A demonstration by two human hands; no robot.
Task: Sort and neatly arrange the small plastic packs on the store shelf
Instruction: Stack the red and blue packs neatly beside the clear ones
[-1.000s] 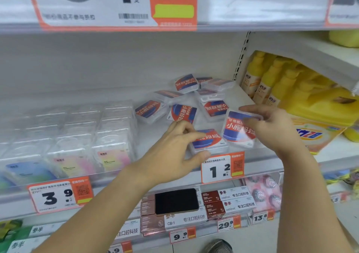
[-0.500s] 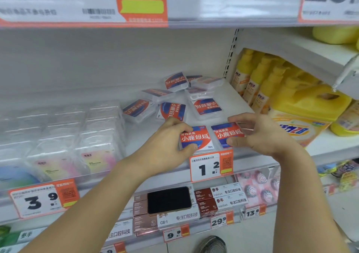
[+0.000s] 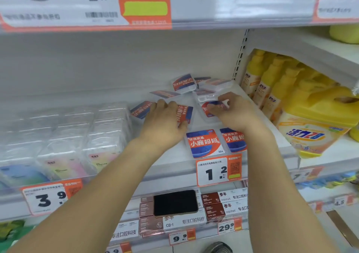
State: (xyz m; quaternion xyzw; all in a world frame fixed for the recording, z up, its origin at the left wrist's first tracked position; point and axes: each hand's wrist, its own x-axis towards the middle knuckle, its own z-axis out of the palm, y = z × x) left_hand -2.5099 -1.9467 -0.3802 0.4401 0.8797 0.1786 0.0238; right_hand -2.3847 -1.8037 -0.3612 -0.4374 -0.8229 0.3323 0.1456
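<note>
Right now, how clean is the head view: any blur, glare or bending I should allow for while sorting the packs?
Head view: two front packs read sharp; the price strip overhead is blurred; the clear boxes at left are hazy with glare; shelf edges bow from the wide lens. Left hand and right hand are only slightly soft.

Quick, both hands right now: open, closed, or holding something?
Left hand: fingers curled round a small clear plastic pack with a red and blue label.
Right hand: pinching another small red-and-blue labelled plastic pack.
</note>
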